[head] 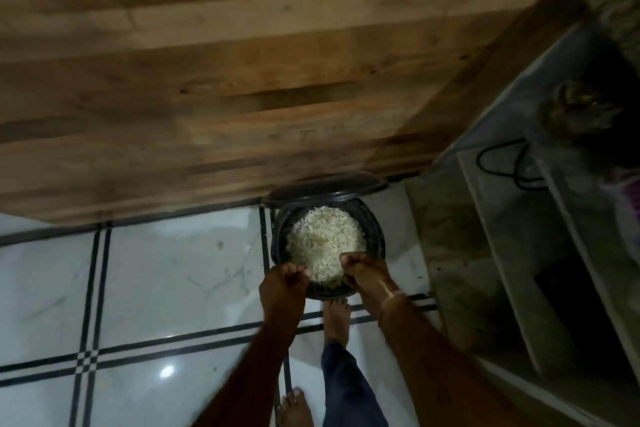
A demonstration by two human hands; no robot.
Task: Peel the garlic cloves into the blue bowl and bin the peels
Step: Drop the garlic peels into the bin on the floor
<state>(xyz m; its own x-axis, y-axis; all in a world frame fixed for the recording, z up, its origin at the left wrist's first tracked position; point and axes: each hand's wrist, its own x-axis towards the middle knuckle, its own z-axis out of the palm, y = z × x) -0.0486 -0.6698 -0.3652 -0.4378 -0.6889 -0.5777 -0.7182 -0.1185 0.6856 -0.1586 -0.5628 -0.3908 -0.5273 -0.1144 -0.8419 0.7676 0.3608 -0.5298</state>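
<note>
A round black bin stands on the tiled floor against a wooden panel, its lid tipped open behind it. Pale garlic peels fill it almost to the top. My left hand is curled at the near-left rim and my right hand is curled at the near-right rim. Both seem to grip the rim. Peels show between the two hands. No blue bowl or garlic cloves are in view.
My bare foot is just in front of the bin and my other foot is further back. A wooden panel rises behind the bin. Grey shelving with a black cable is at the right.
</note>
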